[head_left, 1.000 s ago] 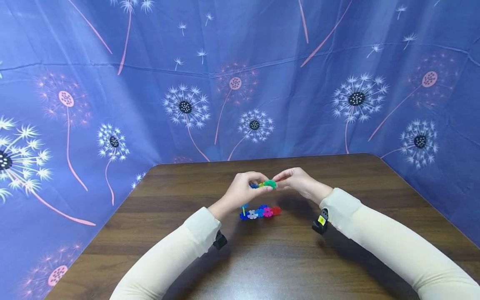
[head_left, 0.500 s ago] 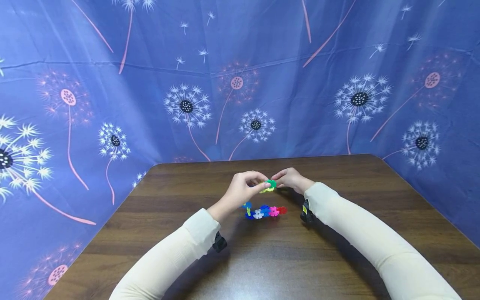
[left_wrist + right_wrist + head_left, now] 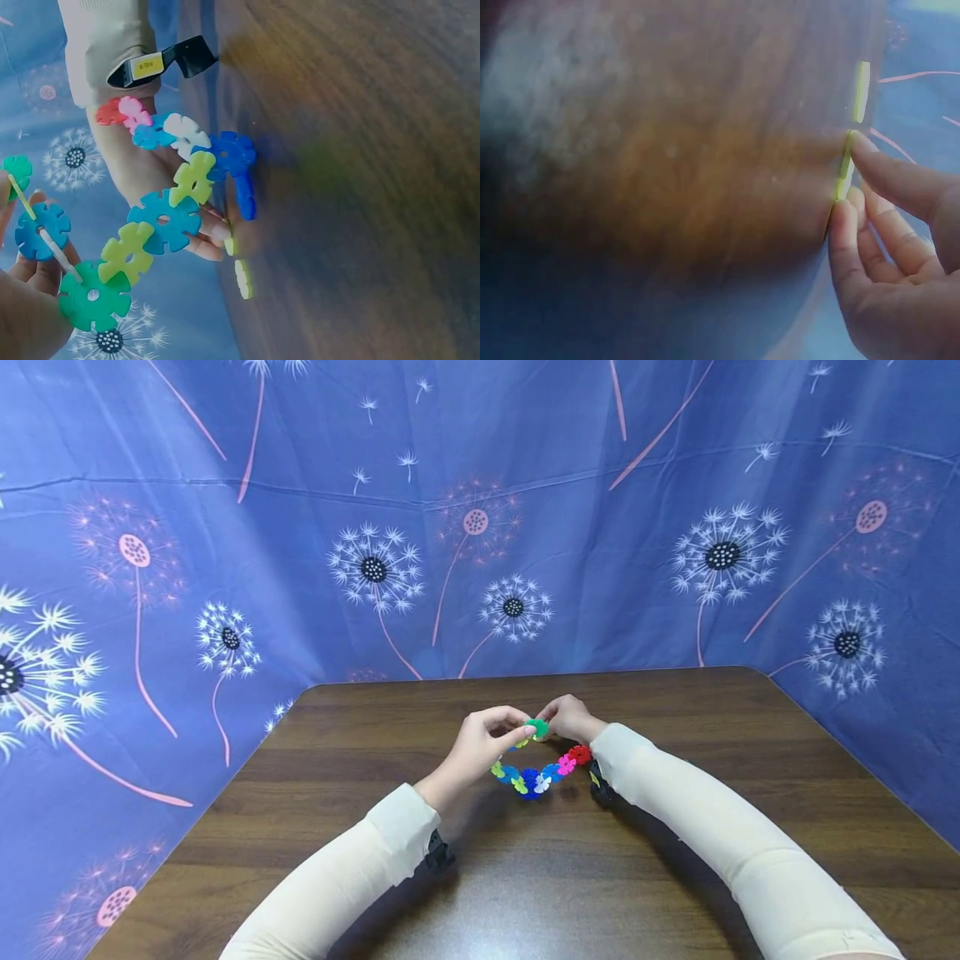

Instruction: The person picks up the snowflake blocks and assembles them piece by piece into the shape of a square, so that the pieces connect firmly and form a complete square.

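Note:
In the head view, my left hand (image 3: 480,739) pinches one end of a chain of interlocking flower-shaped plastic discs (image 3: 530,782). A green disc (image 3: 537,727) shows at its fingertips. The chain loops down and round, from green, blue and yellow discs to a white disc (image 3: 187,135), a pink one and a red disc (image 3: 579,755) at the far end, which overlaps my right wrist. Past the chain, low at the table, my right hand (image 3: 572,719) pinches a yellow-green disc (image 3: 846,166) by its edges between thumb and fingertip.
Another yellow-green disc (image 3: 862,91) lies on the brown wooden table (image 3: 360,752) just beyond the pinched one. A blue dandelion-print cloth (image 3: 300,460) stands behind the table's far edge. Both wrists wear a black camera (image 3: 439,852).
My right hand has moved left and down behind the green disc, onto the yellow-green disc. The chain has swung right and opened into a wider loop, its red end now beside my right wrist.

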{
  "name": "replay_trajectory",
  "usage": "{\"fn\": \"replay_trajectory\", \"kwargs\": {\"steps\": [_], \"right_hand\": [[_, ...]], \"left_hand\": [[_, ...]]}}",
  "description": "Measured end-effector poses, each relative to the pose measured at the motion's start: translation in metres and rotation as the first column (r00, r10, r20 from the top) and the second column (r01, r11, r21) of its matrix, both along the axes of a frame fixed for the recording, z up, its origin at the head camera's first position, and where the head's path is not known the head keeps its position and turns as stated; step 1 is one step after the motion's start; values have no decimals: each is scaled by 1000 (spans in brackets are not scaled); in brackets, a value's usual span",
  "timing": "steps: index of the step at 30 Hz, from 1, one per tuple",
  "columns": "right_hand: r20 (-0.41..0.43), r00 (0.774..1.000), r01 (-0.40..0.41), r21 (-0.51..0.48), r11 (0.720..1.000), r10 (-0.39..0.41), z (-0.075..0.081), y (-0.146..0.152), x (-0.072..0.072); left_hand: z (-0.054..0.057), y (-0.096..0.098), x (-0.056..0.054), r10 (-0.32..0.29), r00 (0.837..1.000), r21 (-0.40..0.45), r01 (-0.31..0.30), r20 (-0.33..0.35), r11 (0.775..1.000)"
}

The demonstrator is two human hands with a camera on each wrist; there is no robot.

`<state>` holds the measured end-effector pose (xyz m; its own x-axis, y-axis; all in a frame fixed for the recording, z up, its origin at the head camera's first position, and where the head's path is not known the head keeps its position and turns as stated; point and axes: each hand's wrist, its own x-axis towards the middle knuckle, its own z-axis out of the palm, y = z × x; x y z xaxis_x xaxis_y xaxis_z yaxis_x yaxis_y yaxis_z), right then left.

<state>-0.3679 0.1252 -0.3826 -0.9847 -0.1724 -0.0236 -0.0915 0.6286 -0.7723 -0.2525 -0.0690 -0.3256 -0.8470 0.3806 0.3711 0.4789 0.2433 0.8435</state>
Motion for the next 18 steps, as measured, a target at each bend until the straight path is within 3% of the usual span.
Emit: {"fn": "replay_trajectory", "kwargs": {"steps": [4,10,18], "right_hand": [[29,999,-25,11,1000,25,3,3,4],[115,992,-49,-24,998,52,9,12,9],[231,969,-49,-169,984,87,17,19,13]], "left_hand": [[-10,-2,-5,14,1000,12,-14,0,1000],[-11,-6,-1,69,997,0,-69,-32,998],[-12,-12,1,126,989,0,-126,-75,992]]}}
